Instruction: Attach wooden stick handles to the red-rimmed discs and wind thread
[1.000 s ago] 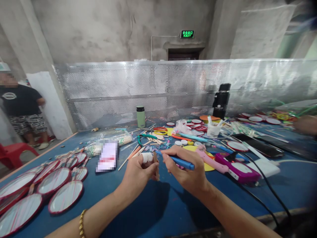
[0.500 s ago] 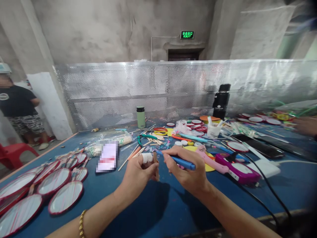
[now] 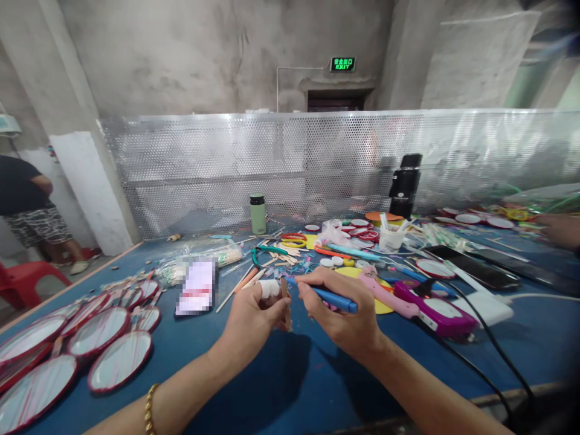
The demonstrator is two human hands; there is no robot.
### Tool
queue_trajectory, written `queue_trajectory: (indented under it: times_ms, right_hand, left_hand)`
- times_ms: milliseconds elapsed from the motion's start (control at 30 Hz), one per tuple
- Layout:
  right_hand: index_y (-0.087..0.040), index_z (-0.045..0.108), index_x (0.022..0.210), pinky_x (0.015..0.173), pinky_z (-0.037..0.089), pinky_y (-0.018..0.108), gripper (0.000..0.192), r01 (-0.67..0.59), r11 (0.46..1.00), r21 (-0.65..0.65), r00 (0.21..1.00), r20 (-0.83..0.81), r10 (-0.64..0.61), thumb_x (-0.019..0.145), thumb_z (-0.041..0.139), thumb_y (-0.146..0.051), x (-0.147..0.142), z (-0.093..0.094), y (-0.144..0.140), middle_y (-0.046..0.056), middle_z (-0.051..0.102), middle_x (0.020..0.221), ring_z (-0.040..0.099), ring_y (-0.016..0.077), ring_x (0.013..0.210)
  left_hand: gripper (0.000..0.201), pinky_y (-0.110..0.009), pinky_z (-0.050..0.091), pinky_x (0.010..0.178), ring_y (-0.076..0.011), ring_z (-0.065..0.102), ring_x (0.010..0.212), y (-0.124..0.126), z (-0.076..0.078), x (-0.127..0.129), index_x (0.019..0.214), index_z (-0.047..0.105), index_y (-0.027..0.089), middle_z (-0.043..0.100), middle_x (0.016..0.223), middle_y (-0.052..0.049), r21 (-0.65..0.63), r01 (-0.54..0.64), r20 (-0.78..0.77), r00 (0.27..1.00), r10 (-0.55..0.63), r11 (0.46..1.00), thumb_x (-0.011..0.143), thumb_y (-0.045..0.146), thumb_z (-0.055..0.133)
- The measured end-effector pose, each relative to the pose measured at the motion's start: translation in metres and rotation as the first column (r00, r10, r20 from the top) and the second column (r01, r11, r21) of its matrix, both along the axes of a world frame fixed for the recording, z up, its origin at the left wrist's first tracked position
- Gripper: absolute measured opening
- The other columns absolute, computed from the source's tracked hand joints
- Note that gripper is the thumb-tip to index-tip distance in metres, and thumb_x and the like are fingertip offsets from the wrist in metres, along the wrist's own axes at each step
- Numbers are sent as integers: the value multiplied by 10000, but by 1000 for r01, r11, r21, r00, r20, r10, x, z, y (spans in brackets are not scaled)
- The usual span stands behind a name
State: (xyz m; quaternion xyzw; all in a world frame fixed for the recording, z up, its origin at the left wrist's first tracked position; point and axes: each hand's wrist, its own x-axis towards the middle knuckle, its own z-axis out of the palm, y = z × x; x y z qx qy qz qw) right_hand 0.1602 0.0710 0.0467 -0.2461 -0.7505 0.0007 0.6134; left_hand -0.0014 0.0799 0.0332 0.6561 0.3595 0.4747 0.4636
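My left hand (image 3: pixel 256 314) is closed on a small brown wooden piece (image 3: pixel 286 302), held upright between thumb and fingers. White tape (image 3: pixel 269 288) wraps one of its fingers. My right hand (image 3: pixel 342 305) grips a blue pen (image 3: pixel 338 299) with its tip pointing left at the top of the wooden piece; whether the tip touches it I cannot tell. Both hands are above the blue tabletop (image 3: pixel 267 386). Just beyond them lie loose wooden sticks (image 3: pixel 283 257), teal-handled pliers (image 3: pixel 256 257) and a yellow disc (image 3: pixel 385 305).
Several red-rimmed round pieces (image 3: pixel 120 361) lie at left, near a phone (image 3: pixel 197 287). At right are a purple device (image 3: pixel 435 311) with black cables, a pink tool (image 3: pixel 385 293) and a dark phone (image 3: pixel 471 266). Bottles (image 3: pixel 258 214) stand before a perforated metal screen (image 3: pixel 203 163).
My hands, the wooden piece and the pen stay almost in place. At far left, the standing person has shifted left and bent over.
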Motion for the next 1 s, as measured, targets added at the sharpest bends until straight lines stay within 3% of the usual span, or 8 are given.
queue_trajectory:
  times_ms: [1000]
  right_hand:
    - [-190, 697, 844, 581, 493, 238, 123, 23, 1000, -2, 1000, 12, -23, 845, 613, -101, 0, -2, 0, -8, 673, 697, 599, 108, 582]
  left_hand:
    - [221, -239, 506, 512, -132, 592, 481, -1, -1, 0, 613, 586, 168, 636, 517, -4, 10, -2, 13, 1000, 2, 1000, 754, 320, 665]
